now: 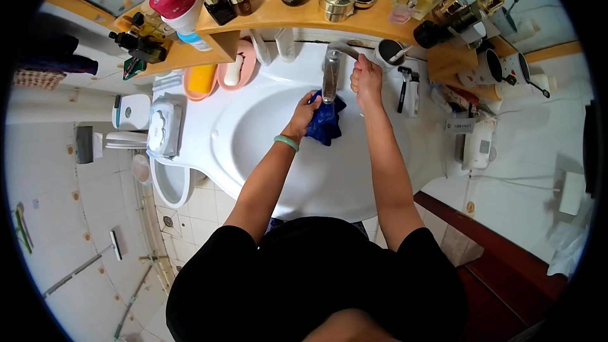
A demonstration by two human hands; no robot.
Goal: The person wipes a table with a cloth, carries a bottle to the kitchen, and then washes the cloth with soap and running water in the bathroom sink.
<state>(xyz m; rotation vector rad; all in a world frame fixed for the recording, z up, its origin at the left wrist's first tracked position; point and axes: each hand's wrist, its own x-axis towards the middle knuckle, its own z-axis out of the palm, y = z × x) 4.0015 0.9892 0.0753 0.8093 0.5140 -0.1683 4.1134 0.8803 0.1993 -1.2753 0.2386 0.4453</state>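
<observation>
My left hand (306, 113), with a green bangle on the wrist, grips a dark blue cloth (324, 123) beneath the faucet spout. The crumpled cloth hangs over the white sink basin (259, 128). At the chrome faucet (330, 75), my right hand (367, 81) is closed near the end of its lever, with the fingers curled. Whether water runs from the spout is hard to tell.
Left of the faucet are a pink soap dish (246, 57) and a yellow soap (202, 78). On the right stand a dark cup (389, 52) and a razor (403, 90). Bottles and jars crowd the wooden shelf (272, 18) above. A wipes pack (164, 128) lies left.
</observation>
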